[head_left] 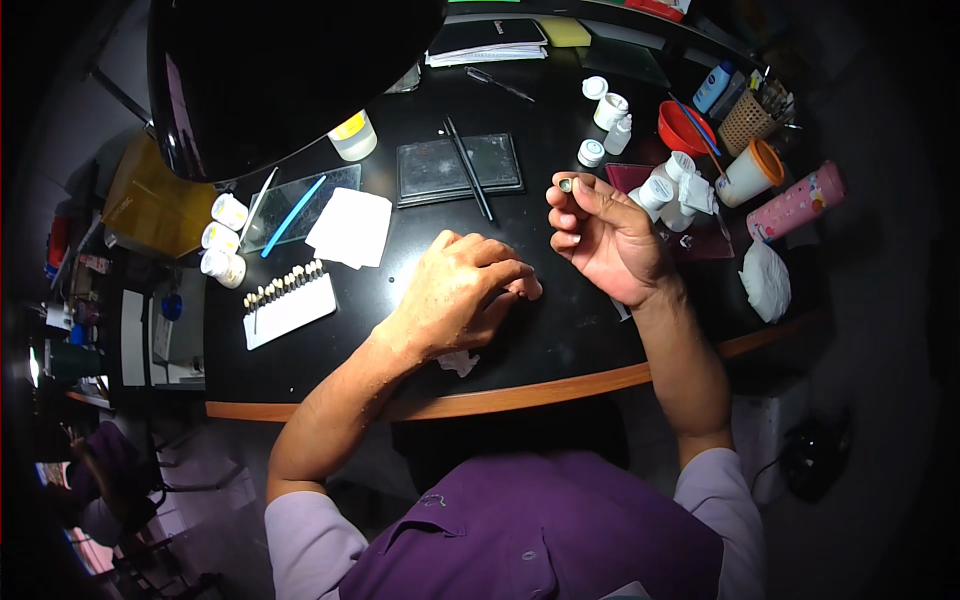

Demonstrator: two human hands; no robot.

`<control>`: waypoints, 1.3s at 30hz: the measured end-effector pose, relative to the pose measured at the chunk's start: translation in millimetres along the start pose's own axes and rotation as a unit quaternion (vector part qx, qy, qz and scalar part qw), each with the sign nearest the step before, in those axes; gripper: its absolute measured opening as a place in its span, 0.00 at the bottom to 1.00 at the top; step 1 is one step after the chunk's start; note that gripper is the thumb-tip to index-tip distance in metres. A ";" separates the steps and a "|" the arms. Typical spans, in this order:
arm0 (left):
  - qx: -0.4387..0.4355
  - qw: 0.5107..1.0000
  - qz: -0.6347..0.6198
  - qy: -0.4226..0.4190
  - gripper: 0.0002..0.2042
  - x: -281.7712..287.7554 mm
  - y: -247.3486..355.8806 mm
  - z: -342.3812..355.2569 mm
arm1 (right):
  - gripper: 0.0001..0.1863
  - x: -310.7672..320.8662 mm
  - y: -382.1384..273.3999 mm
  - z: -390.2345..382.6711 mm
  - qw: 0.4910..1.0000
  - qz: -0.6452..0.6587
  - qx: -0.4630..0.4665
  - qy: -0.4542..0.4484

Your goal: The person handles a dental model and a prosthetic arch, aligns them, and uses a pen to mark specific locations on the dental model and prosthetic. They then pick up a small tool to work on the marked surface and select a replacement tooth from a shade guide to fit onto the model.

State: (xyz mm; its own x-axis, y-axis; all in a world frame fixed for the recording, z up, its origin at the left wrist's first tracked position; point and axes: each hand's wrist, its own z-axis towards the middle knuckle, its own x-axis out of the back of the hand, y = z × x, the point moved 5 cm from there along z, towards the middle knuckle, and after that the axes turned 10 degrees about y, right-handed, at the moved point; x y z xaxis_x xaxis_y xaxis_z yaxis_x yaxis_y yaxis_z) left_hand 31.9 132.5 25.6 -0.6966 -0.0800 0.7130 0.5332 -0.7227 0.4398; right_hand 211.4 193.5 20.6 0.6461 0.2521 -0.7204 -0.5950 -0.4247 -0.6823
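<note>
Three round white jars (219,238) stood left; right hand (620,240) pinched one small, round metallic-looking piece (566,185); left hand's (455,290) grip was unclear

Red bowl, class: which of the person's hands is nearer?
Right. The right hand is in front of the red bowl, slightly to its left; the left hand is farther left, nearer the table's front edge.

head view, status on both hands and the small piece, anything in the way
Right hand pinching small piece, raised. Left hand low over desk, grip unclear. Piece unobstructed in view; white jar close behind right thumb in picture.
</note>
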 end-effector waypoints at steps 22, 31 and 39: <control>-0.013 0.995 0.036 0.092 0.11 1.1 5.1 -5.3 | 0.15 0.0 4.7 -4.3 0.999 0.027 -0.021 0.000; 0.111 0.972 -0.144 0.145 0.09 19.1 4.7 -1.2 | 0.12 -8.2 -1.8 -8.1 0.982 -0.156 0.107 0.031; 0.232 0.935 -0.227 0.144 0.06 20.3 -9.6 -4.9 | 0.07 -33.5 0.2 -19.2 0.820 -0.476 0.315 0.022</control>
State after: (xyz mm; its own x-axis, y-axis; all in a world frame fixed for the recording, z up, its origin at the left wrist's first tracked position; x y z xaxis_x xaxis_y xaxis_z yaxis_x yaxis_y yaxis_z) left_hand 10.3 134.5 33.2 -0.9665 -0.0668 0.2478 0.2551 -0.3569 0.8986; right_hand 198.8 168.3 46.9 0.9702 0.1701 0.1728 0.0703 0.4847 -0.8719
